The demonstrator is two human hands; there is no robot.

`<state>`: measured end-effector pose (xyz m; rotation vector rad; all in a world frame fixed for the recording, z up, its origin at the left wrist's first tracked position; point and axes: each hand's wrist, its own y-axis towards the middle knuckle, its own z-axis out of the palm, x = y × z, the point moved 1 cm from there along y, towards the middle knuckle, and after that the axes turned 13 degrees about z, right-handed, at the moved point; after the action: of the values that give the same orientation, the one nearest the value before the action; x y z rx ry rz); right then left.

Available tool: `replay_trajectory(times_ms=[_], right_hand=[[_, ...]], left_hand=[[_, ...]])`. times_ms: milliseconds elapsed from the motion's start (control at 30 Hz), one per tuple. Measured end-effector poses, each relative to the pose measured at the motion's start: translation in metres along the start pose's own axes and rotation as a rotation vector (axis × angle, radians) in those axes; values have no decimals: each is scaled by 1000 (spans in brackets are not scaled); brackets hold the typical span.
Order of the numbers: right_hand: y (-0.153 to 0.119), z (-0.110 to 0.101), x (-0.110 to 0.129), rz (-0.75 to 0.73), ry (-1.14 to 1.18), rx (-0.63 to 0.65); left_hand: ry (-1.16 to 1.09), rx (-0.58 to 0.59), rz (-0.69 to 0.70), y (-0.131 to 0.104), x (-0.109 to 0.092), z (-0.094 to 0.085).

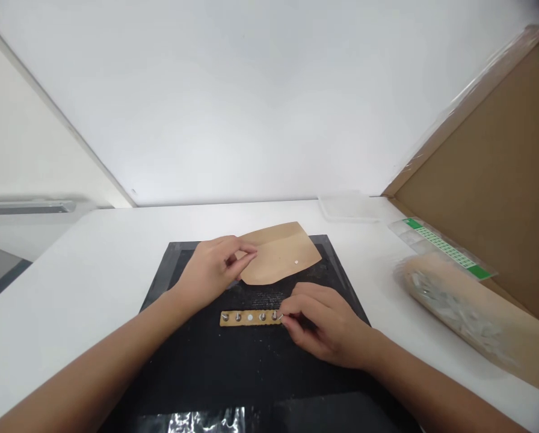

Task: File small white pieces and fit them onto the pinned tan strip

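Note:
A narrow tan strip (250, 318) with several small metal pieces standing on it and a white dot near its middle lies on the black board (251, 367). My right hand (321, 325) is at the strip's right end, thumb and index finger pinched round a small metal piece. Above the strip, my left hand (219, 264) has its thumb and index fingertips together beside the left edge of a brown paper sheet (278, 249); anything between those fingertips is too small to name. A tiny white piece (296, 262) rests on the paper.
At the right lie a brown paper holding clear plastic bits (459, 307) and a clear bag with a green label (447, 248). A clear tray (348, 207) stands at the back. Cardboard (490, 162) rises on the right. Shiny plastic (206, 421) lies at the board's near edge.

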<state>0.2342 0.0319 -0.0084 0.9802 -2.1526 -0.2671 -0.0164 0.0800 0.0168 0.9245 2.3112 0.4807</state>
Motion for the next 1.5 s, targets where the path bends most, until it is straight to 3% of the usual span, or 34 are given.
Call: replay_trajectory(times_ms=[167,333,533,767,867,1000,1133,1500], right_hand=[[-2,1,-1,46,22,7],[-4,2,-1,144,86,60],[-6,4,6,265,285,29],[-6,12,6,396,517,84],[-3,13,9,433,552,90],[-1,15,11,476,601,111],[0,16,10,432,582,85],[5,17,-1,405,606,96]], left_hand=[[-13,35,95,4,7,10],[-14,-50,216,-16,5,6],[-72,-185,205,-45,-25,0],[-343,-117,204,-52,-50,7],[-387,-86,199,-53,-51,13],[-364,-135,203,-54,-52,17],[-324,-161,235,-55,-49,18],[-273,-62,447,-61,-39,8]])
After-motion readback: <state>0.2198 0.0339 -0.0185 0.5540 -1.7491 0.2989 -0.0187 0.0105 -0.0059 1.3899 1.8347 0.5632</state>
